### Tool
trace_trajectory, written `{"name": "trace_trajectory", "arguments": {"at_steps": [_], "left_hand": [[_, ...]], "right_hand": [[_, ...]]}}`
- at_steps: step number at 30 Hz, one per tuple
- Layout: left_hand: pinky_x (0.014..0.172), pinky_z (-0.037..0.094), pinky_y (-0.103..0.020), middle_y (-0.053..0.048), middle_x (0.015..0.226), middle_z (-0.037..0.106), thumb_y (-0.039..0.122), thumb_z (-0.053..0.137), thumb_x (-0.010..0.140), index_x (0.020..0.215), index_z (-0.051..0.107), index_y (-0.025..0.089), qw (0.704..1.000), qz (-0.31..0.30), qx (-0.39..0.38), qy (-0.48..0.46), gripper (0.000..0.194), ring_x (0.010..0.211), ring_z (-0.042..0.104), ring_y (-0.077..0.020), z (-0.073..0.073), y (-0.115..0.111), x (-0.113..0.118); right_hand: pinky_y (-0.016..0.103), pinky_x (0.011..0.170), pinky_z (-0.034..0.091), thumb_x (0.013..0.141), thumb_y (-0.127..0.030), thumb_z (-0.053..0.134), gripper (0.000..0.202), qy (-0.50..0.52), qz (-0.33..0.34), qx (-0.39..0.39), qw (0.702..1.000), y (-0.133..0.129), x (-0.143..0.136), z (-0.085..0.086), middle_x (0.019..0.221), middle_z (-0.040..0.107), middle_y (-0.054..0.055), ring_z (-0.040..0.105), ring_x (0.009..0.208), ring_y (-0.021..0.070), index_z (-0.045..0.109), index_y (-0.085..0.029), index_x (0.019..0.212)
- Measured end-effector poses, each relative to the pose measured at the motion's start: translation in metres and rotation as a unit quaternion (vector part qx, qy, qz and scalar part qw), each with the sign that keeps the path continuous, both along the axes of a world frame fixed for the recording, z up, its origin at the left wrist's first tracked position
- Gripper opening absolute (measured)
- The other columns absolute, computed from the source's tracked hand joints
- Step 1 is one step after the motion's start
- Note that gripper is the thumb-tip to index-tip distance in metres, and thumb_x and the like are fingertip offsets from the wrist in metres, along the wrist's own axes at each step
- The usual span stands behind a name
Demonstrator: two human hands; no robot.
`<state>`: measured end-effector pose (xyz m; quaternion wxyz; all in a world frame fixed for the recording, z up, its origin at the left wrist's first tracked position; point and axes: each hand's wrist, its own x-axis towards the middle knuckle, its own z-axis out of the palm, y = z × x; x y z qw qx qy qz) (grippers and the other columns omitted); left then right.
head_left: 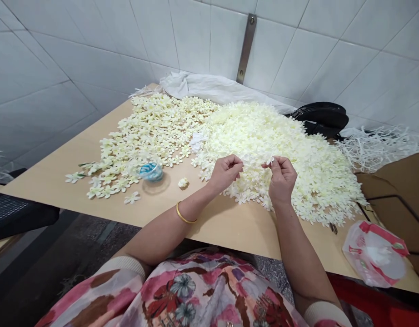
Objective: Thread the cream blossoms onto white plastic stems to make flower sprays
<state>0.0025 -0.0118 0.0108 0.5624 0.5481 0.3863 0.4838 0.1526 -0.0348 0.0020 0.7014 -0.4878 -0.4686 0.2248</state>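
My right hand (pixel 283 179) pinches a small white artificial flower (pixel 270 161) between thumb and fingertips. Facing it across a short gap is my left hand (pixel 226 172), its thumb and fingers pressed together; whatever they may hold is too small to make out. Both hands are raised over the near edge of a big heap of pale cream artificial flowers (pixel 257 131). To the left, more flowers with yellowish centres (pixel 151 127) lie spread out in a looser layer. A clear cup with blue and white contents (pixel 151 172) stands near that layer, and a small cream clump (pixel 183 182) lies beside it.
The wooden table (pixel 243 231) meets a tiled wall (pixel 127 36). Along its back lie a white cloth or sack (pixel 216 88) and a black bag (pixel 323 116). On the right are white strands (pixel 383 145), a cardboard box (pixel 396 190) and a red-and-white plastic bag (pixel 375 254).
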Motion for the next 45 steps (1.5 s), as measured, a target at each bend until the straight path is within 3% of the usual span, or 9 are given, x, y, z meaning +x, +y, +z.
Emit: {"name": "trace_trajectory", "arguments": {"at_steps": [5, 11, 14, 17, 24, 31, 36, 40, 45], "left_hand": [[0.042, 0.038, -0.019, 0.002, 0.057, 0.056, 0.019, 0.057, 0.067, 0.062, 0.056, 0.013, 1.000, -0.014, -0.012, -0.013, 0.008, 0.044, 0.048, -0.0053, -0.001, 0.000, 0.000], [0.043, 0.038, -0.020, 0.001, 0.056, 0.058, 0.020, 0.056, 0.067, 0.062, 0.054, 0.013, 0.997, -0.069, -0.022, -0.026, 0.009, 0.042, 0.048, -0.0055, 0.000, 0.000, -0.001], [0.042, 0.037, -0.019, 0.002, 0.054, 0.057, 0.016, 0.054, 0.065, 0.062, 0.055, 0.014, 0.997, -0.072, -0.020, -0.012, 0.004, 0.041, 0.047, -0.0051, 0.000, -0.001, -0.001], [0.042, 0.037, -0.019, 0.002, 0.053, 0.055, 0.017, 0.055, 0.066, 0.061, 0.054, 0.013, 0.997, -0.066, -0.024, -0.005, 0.007, 0.041, 0.046, -0.0049, 0.000, -0.001, -0.001], [0.043, 0.038, -0.019, 0.003, 0.063, 0.056, 0.035, 0.066, 0.068, 0.081, 0.059, 0.013, 0.992, -0.076, -0.057, -0.082, 0.025, 0.047, 0.050, -0.0053, -0.002, 0.000, 0.001], [0.045, 0.036, -0.019, 0.005, 0.049, 0.051, 0.028, 0.071, 0.062, 0.067, 0.054, 0.014, 0.991, -0.080, -0.052, -0.096, 0.023, 0.046, 0.047, -0.0058, -0.002, -0.004, 0.003], [0.046, 0.035, -0.018, 0.004, 0.049, 0.053, 0.020, 0.071, 0.059, 0.063, 0.054, 0.014, 0.983, -0.051, -0.095, -0.146, 0.019, 0.045, 0.048, -0.0051, -0.002, 0.000, 0.001], [0.043, 0.031, -0.017, 0.006, 0.049, 0.052, 0.014, 0.069, 0.053, 0.060, 0.051, 0.014, 0.968, -0.027, -0.152, -0.197, 0.019, 0.043, 0.047, -0.0039, -0.002, 0.007, -0.002], [0.040, 0.025, -0.015, 0.008, 0.051, 0.049, 0.010, 0.066, 0.052, 0.069, 0.053, 0.015, 0.966, -0.002, -0.160, -0.201, 0.021, 0.039, 0.041, -0.0016, -0.001, 0.011, -0.003]], "right_hand": [[0.031, 0.075, 0.047, 0.082, -0.035, 0.057, 0.016, -0.015, 0.017, 0.002, 1.000, -0.001, 0.001, -0.001, 0.071, 0.062, -0.001, 0.059, 0.070, 0.0123, 0.058, -0.019, 0.080], [0.038, 0.095, 0.042, 0.079, -0.036, 0.059, 0.017, -0.044, 0.212, -0.052, 0.975, -0.002, 0.003, -0.001, 0.120, 0.060, 0.007, 0.054, 0.112, 0.0201, 0.059, -0.019, 0.075], [0.035, 0.086, 0.046, 0.077, -0.038, 0.061, 0.019, -0.052, 0.235, -0.075, 0.968, -0.002, 0.003, -0.002, 0.100, 0.065, 0.005, 0.059, 0.096, 0.0182, 0.060, -0.020, 0.074], [0.030, 0.071, 0.047, 0.076, -0.040, 0.062, 0.020, -0.036, 0.224, -0.087, 0.970, -0.001, 0.003, -0.003, 0.076, 0.062, 0.000, 0.056, 0.074, 0.0136, 0.062, -0.020, 0.076], [0.026, 0.065, 0.043, 0.077, -0.035, 0.063, 0.015, -0.017, 0.196, -0.082, 0.977, -0.002, -0.001, -0.004, 0.070, 0.060, -0.002, 0.053, 0.067, 0.0110, 0.063, -0.019, 0.075], [0.027, 0.067, 0.046, 0.076, -0.037, 0.062, 0.018, -0.010, 0.171, -0.093, 0.981, -0.005, -0.007, -0.003, 0.075, 0.063, -0.001, 0.056, 0.069, 0.0122, 0.063, -0.019, 0.078], [0.029, 0.077, 0.045, 0.078, -0.034, 0.060, 0.017, -0.015, 0.099, -0.027, 0.995, 0.000, -0.003, -0.006, 0.094, 0.063, 0.004, 0.057, 0.083, 0.0135, 0.062, -0.018, 0.079], [0.029, 0.075, 0.045, 0.079, -0.036, 0.058, 0.020, -0.043, 0.017, -0.023, 0.999, 0.002, 0.000, -0.009, 0.086, 0.063, 0.003, 0.056, 0.076, 0.0127, 0.061, -0.017, 0.080], [0.031, 0.077, 0.045, 0.082, -0.033, 0.056, 0.016, -0.125, 0.002, 0.001, 0.992, -0.005, -0.005, -0.004, 0.086, 0.062, 0.004, 0.057, 0.082, 0.0151, 0.060, -0.018, 0.080]]}}
